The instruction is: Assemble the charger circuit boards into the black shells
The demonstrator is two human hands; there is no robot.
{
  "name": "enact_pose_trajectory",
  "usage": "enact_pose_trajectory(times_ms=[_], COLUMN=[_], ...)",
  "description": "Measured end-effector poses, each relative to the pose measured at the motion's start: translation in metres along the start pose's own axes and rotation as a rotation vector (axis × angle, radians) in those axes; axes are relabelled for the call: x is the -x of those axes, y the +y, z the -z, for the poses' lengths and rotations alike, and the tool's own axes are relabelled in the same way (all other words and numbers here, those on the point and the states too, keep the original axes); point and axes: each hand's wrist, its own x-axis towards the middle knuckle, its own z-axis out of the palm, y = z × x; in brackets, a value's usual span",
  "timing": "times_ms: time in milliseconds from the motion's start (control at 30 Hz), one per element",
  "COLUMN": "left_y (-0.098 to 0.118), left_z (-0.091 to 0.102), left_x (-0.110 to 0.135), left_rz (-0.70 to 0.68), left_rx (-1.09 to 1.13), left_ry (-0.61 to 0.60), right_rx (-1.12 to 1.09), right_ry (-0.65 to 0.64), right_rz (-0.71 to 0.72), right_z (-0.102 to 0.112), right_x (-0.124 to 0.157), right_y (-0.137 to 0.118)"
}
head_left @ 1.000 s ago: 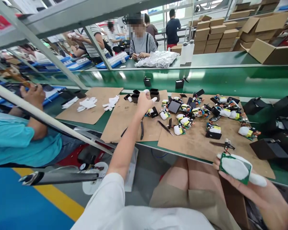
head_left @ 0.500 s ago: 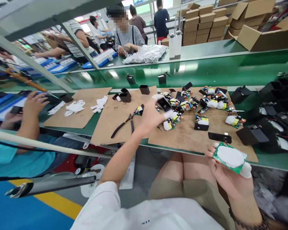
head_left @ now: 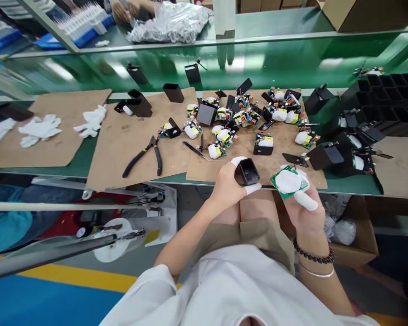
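My left hand (head_left: 229, 183), with white covers on finger and thumb tips, grips a small black plastic case (head_left: 249, 171) whose open end faces me. To its right, my right hand (head_left: 308, 206) holds a green circuit board (head_left: 290, 181) with a white pad covering most of its face. The case and the board are apart, both at the table's front edge above my lap. Just beyond lie several circuit boards (head_left: 224, 135) with white pads and yellow parts. A thin pointed tool (head_left: 195, 150) and black-handled pliers (head_left: 143, 156) lie to the left.
Brown cardboard sheets (head_left: 112, 154) cover the green worktable. Black cases (head_left: 381, 102) are stacked at the right, and more stand at the back. White gloves (head_left: 41, 130) lie at the left. A cardboard box (head_left: 357, 231) with plastic bags is below the table at right.
My left hand has drawn the black case back from the boards to the table's front edge. The circuit board in my right hand is now closer to it. The view has tilted down.
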Motion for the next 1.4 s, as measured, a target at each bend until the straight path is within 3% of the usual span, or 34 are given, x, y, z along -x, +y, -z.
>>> enact_pose_trajectory(times_ms=[100,233,433,667,833,1033,1167,1400], left_y=[0.015,0.034,0.05,0.053,0.051,0.052,0.053,0.054], left_z=[0.006,0.017,0.027,0.029,0.028,0.03,0.03,0.03], left_x=[0.012,0.024,0.033,0.037,0.036,0.035,0.035,0.034], left_rz=[-0.094,-0.205,-0.239,-0.374,-0.434,-0.425,-0.438,-0.394], left_rx=[0.105,0.102,0.007,-0.061,-0.059,-0.055,-0.065,-0.083], left_ry=[-0.051,-0.091,-0.087,-0.077,-0.054,-0.107,-0.089,-0.082], right_rx=[0.076,0.177,0.331,0.328,0.273,0.201,0.23,0.335], right_ry=[0.009,-0.099,-0.17,-0.175,-0.223,-0.234,-0.244,-0.156], right_rz=[0.158,0.379,0.525,0.552,0.668,0.67,0.744,0.7], right_z=[-0.015,-0.031,-0.035,-0.037,-0.034,-0.03,-0.032,-0.031], right_x=[0.003,0.009,0.016,0.017,0.012,0.011,0.011,0.015], right_y=[-0.019,-0.043,-0.054,-0.052,-0.048,-0.042,-0.045,-0.042])
